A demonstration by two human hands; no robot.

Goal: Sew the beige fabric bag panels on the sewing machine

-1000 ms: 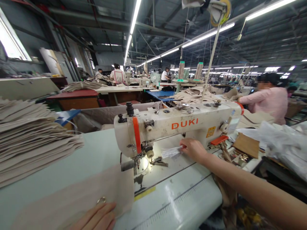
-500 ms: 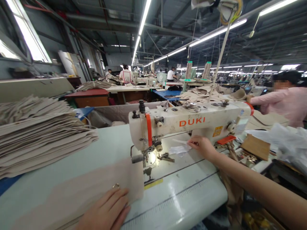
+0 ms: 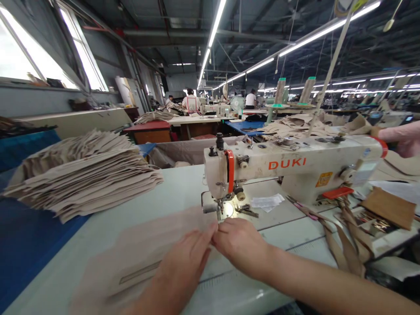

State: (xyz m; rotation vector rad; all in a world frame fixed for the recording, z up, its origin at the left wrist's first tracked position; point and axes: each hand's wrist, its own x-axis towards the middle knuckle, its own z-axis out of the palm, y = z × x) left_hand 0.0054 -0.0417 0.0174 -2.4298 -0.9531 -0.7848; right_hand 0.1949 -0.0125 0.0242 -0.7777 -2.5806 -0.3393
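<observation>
A beige fabric piece (image 3: 131, 249) with a narrow stitched slot lies on the pale green sewing table, blurred by motion. My left hand (image 3: 183, 262) rests over its right part, with the fingers pressed together at the edge. Against those fingertips, my right hand (image 3: 241, 245) is closed in a pinch; what it grips is hidden. Both hands are just in front of the needle area of the white DUKI sewing machine (image 3: 256, 164). Several white labels (image 3: 267, 202) lie on the machine bed, beside a small metal attachment (image 3: 246, 211).
A tall stack of beige fabric pieces (image 3: 95, 175) stands at the left. Scissors (image 3: 302, 208) and hanging fabric strips (image 3: 344, 240) are right of the hands. Further right are a brown flap (image 3: 389, 205) and a tray of small metal parts. A co-worker's pink sleeve (image 3: 400, 131) shows behind.
My right hand, which pinched a white slip beside the machine arm, has come left and forward to meet my left hand. The left hand and fabric have shifted toward the needle. The view has turned left.
</observation>
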